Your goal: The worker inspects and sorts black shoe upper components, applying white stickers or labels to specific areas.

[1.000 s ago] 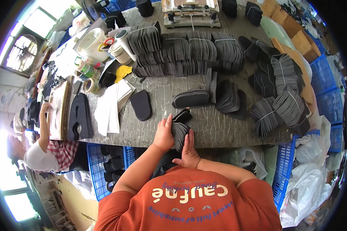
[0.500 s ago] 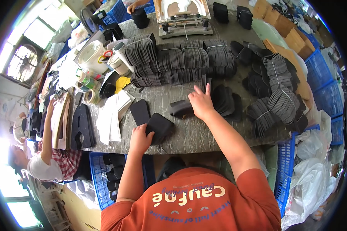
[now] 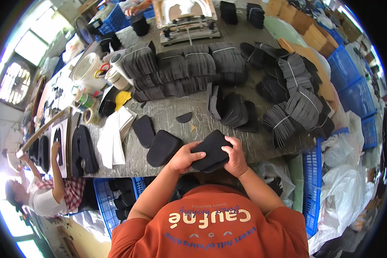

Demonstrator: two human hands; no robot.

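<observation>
Gripped between left hand (image 3: 187, 158) and right hand (image 3: 235, 159), a stack of rounded black pads (image 3: 211, 148) is at the near edge of the table (image 3: 167, 117), its underside hidden. A similar black pile (image 3: 164, 148) lies beside the left hand; banded dark-grey bundles (image 3: 187, 64) crowd beyond.

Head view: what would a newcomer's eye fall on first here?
Probably the orange-red shirt at the bottom, with the dark rounded pads held between the left grip and right grip just above it. Next, the long rows of stacked dark pieces across the table. By their left end, a small yellow item stands out.
</observation>
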